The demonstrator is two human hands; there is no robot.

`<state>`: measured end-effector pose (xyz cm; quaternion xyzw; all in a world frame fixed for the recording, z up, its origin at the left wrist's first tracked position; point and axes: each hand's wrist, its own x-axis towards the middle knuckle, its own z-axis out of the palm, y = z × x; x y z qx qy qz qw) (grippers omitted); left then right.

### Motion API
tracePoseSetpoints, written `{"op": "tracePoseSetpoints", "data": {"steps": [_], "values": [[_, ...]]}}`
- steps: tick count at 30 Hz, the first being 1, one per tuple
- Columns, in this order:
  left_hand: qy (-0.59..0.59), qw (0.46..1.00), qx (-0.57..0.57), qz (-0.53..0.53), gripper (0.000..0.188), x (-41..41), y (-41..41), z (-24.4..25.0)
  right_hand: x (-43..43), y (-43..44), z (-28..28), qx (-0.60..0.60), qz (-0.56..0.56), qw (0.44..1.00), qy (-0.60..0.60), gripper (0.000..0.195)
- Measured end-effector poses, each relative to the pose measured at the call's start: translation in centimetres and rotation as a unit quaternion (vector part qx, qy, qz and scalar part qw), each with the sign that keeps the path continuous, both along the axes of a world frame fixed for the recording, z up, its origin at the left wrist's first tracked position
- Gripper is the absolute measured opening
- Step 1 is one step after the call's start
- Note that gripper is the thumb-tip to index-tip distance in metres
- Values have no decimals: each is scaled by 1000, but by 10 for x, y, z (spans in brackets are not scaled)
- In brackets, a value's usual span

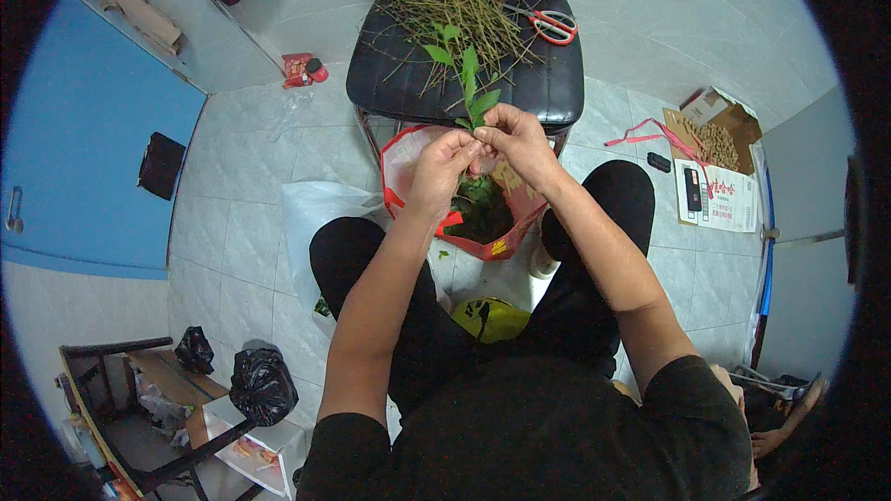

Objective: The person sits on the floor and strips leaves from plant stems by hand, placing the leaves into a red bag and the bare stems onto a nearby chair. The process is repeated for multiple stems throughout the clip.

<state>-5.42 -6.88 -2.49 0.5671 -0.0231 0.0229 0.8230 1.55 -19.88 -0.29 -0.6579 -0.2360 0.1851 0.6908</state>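
Note:
My left hand (449, 156) and my right hand (518, 142) meet in front of me, both pinching the lower part of a leafy green sprig (470, 76). Its leaves point away from me, over the front edge of a black padded chair (362, 83). On the seat lies a heap of thin, mostly bare stems (452, 7), with red-and-white-handled scissors (553, 26) at its right side. Below my hands a red bag (501, 249) stands open on the floor, holding green leaves (480, 205). My fingers hide the sprig's lower end.
A pale plastic bag (299, 223) lies by my left knee. A yellow-green object (491, 320) is between my legs. At right are an open cardboard box (741, 125) of small brown pieces, a pink ribbon (651, 136) and flat cardboard (738, 202). A black knotted bag (264, 386) is at lower left.

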Motion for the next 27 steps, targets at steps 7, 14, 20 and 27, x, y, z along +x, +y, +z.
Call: {"op": "tracePoseSetpoints", "data": {"steps": [7,14,20,27], "values": [[-17,992,-120,-27,14,-2,-3,12,3,-1,-3,213,100,947,219,4],[-22,995,-97,6,12,-3,-4,7,10,-7,6,225,56,931,282,10],[-14,998,-58,37,12,-4,-6,9,5,-6,10,213,40,958,189,17],[3,999,-43,18,13,-6,-7,6,1,1,17,80,-28,993,78,11]]}}
